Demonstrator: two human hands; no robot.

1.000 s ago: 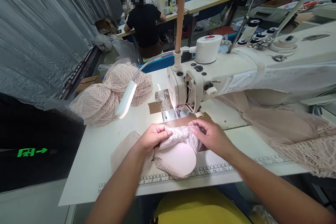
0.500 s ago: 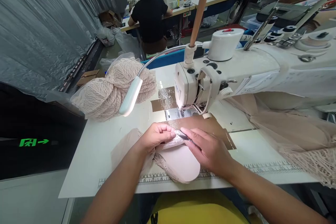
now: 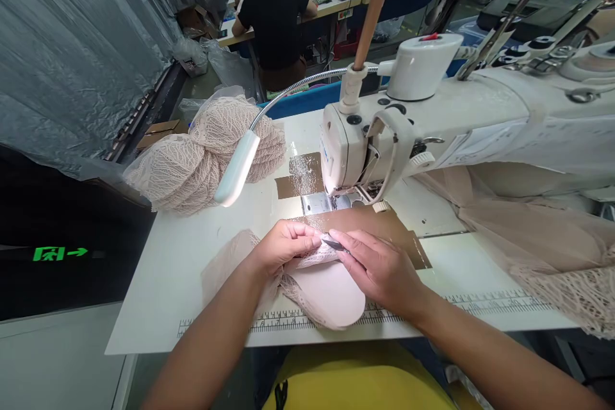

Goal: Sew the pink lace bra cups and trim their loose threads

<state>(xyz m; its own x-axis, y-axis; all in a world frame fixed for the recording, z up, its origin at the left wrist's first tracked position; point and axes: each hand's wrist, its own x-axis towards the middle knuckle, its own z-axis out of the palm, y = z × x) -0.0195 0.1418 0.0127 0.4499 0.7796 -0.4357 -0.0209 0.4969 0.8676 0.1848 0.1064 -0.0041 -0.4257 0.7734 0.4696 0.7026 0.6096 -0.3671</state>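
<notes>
Lace [image 3: 316,259] in pinched left hand [image 3: 282,245]

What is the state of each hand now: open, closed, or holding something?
Left hand: closed, pinching the lace.
Right hand: closed, holding a dark tool at the lace.

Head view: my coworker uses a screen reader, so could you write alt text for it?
The left hand pinches pale lace over a table while the right hand holds a small dark tool to it. A sewing machine stands just beyond, with a lace pile to its left and a person in the background.
</notes>
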